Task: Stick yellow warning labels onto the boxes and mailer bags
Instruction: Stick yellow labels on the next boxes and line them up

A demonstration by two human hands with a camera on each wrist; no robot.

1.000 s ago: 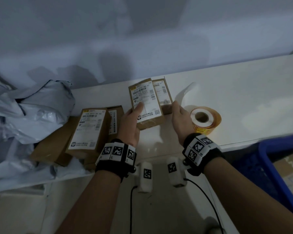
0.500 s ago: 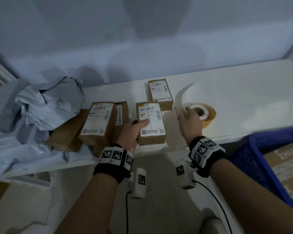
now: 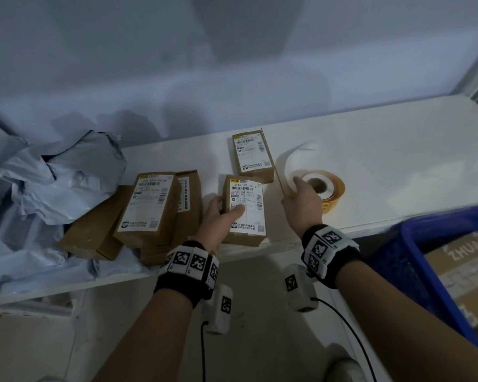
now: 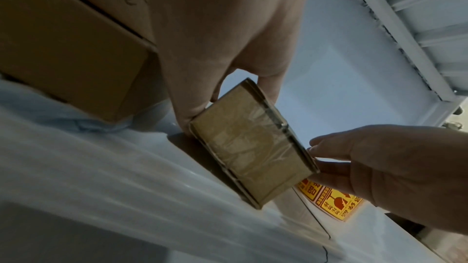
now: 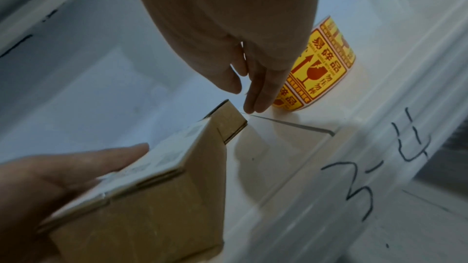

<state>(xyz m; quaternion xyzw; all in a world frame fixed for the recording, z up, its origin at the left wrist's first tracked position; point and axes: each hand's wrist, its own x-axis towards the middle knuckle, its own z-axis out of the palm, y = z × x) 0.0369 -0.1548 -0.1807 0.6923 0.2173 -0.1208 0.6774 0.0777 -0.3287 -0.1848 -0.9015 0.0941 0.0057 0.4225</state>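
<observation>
A small cardboard box [image 3: 247, 235] [image 4: 248, 157] [image 5: 152, 197] with a white shipping label lies flat near the front edge of the white shelf [image 3: 398, 161]. My left hand [image 3: 229, 205] grips it, thumb on the label and fingers along its left side. The roll of yellow warning labels [image 3: 333, 188] [image 5: 319, 67] [image 4: 331, 203] lies on its side to the right. My right hand [image 3: 291, 190] [image 5: 243, 95] reaches down beside the roll with straight fingers, their tips at the loose backing strip [image 3: 294, 155]. It holds nothing that I can see.
A second labelled box [image 3: 253, 155] lies behind the held one. A stack of labelled boxes [image 3: 149, 205] sits to the left, with crumpled grey mailer bags [image 3: 58, 183] beyond. A blue crate [image 3: 425, 271] holding a carton stands at lower right.
Both hands held the box up a second ago. It now lies on the shelf under my left hand, and my right hand has let go and moved right to the label roll.
</observation>
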